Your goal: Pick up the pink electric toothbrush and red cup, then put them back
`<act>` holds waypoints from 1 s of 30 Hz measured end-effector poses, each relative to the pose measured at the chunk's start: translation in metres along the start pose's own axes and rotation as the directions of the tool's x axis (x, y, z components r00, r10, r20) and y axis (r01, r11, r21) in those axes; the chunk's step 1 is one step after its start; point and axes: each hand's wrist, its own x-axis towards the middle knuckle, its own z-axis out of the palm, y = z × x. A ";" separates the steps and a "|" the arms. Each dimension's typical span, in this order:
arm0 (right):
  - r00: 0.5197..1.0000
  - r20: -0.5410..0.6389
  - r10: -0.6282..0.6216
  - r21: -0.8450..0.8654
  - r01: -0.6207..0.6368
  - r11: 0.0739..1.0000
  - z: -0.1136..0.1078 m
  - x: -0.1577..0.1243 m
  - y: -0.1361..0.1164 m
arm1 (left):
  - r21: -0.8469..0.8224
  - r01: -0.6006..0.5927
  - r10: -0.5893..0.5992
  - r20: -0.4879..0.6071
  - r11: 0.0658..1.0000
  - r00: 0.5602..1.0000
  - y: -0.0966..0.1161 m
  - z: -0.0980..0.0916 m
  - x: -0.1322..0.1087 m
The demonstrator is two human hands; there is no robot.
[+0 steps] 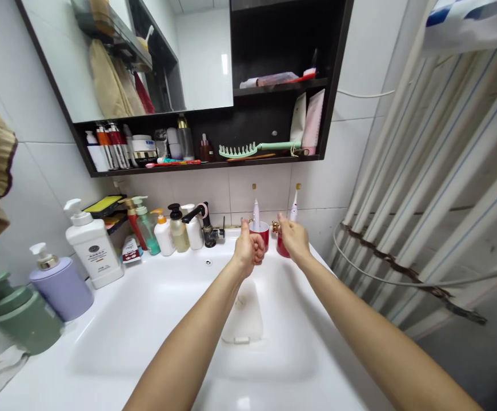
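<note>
**At the back of the sink: both hands at the red cups, nothing lifted**

Status, judged from how things sit:
- Left red cup (265, 233) and right red cup (280, 249) both stand on the white surface (115, 319) at the back rim of the sink, near each other by the wall.
- Left toothbrush (256, 212) and right toothbrush (293, 205) stand upright, one in each cup. Neither is pulled out.
- Tap (203, 220) sits just to the left of the cups. No water visible from it, and the basin looks dry as far as I can tell.
- My read: the reach is done, contact is made or nearly made, and any lifting or moving of the cups is not yet done.

Hands:
- Left hand (248, 249): fingers curled into a loose fist, thumb up, right against the near side of the left red cup. I cannot tell whether the fingers actually wrap the cup or just sit in front of it.
- Right hand (295, 240): back of the hand faces me and covers most of the right red cup. Fingertips are hidden, so I cannot tell if it is clamped on the cup or only resting on it.
- Both arms are stretched out nearly straight over the basin, converging on the cups, wrists level.

Around: pump bottles (94, 245) along the left of the surface, a green comb (252, 149) on the shelf (197, 165) above.
</note>
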 end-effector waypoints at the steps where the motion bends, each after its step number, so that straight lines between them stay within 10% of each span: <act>1: 0.999 -0.050 0.012 -0.066 -0.015 0.998 -0.005 0.008 0.011 | 0.016 0.026 -0.026 -0.034 1.000 0.999 -0.008 -0.004 0.002; 7: 0.994 -0.095 0.049 -0.401 -0.083 0.912 -0.023 0.030 0.055 | 0.146 0.144 -0.126 -0.125 0.979 0.984 -0.044 -0.021 0.003; 14: 0.999 0.053 0.008 -0.590 0.025 0.807 -0.037 -0.013 0.052 | 0.376 -0.075 0.136 -0.139 0.924 0.981 -0.037 -0.025 0.008; 19: 0.966 0.258 -0.018 -0.591 0.172 0.788 -0.017 -0.065 0.043 | 0.532 -0.194 0.317 -0.148 0.824 0.937 -0.035 -0.015 0.016; 25: 0.913 0.407 -0.021 -0.547 0.262 0.795 0.017 -0.101 0.049 | 0.552 -0.005 0.129 -0.185 0.834 0.974 -0.052 -0.020 0.018; 30: 0.877 0.479 0.025 -0.511 0.255 0.821 0.025 -0.105 0.060 | 0.478 -0.080 0.289 -0.380 0.875 0.879 -0.051 -0.024 0.013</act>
